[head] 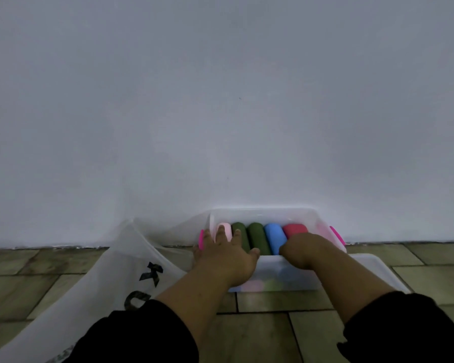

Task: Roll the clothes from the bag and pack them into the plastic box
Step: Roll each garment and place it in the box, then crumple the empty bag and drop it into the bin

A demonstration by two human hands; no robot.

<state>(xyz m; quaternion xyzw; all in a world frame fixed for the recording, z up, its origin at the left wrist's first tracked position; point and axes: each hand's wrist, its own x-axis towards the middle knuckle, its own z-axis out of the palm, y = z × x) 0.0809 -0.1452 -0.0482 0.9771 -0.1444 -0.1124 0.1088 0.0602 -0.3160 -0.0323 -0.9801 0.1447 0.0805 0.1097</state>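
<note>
A clear plastic box (262,213) with pink side latches stands on the floor against the wall. Rolled clothes lie side by side in it: a pale pink roll (227,227), two olive green rolls (257,235), a blue roll (274,235) and a red roll (295,228). My left hand (227,254) lies flat with fingers spread over the pink and green rolls at the box's left end. My right hand (303,248) is curled over the box's near side, its fingers hidden down among the rolls below the red one. A white plastic bag (121,273) with dark letters lies left of the box.
The box's clear lid (378,268) lies on the floor under or behind the box at the right. A plain white wall rises right behind the box. The floor is tiled in greenish-brown slabs (260,334). Black sleeves cover both forearms.
</note>
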